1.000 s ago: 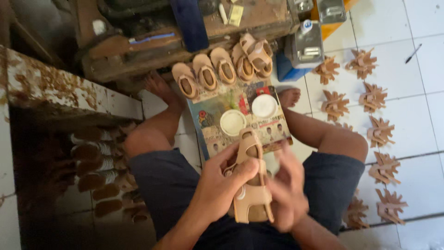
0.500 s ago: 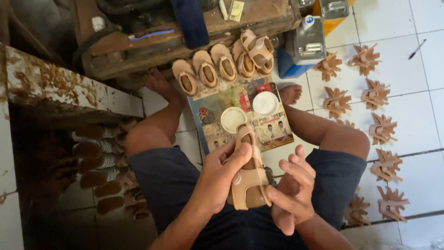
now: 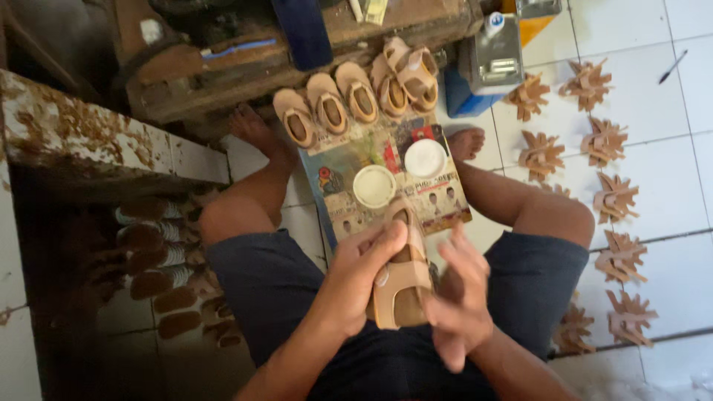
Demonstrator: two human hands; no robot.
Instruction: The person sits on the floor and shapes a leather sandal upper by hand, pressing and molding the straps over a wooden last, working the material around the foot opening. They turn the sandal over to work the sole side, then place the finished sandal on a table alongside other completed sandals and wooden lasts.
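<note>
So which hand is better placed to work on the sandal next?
Probably the right hand: it hangs open and free beside the tan sandal, fingers spread. The left hand is wrapped around the sandal, holding it steady, so it is occupied.

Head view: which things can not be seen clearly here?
- Sandal: its left side is covered by the left hand; the right hand is blurred.
- Printed sheet: its near end lies behind the sandal and hands.
- Dark soles at left: in shadow, number unclear.
- Tan cut pieces: the lowest ones partly hidden by the leg.
</note>
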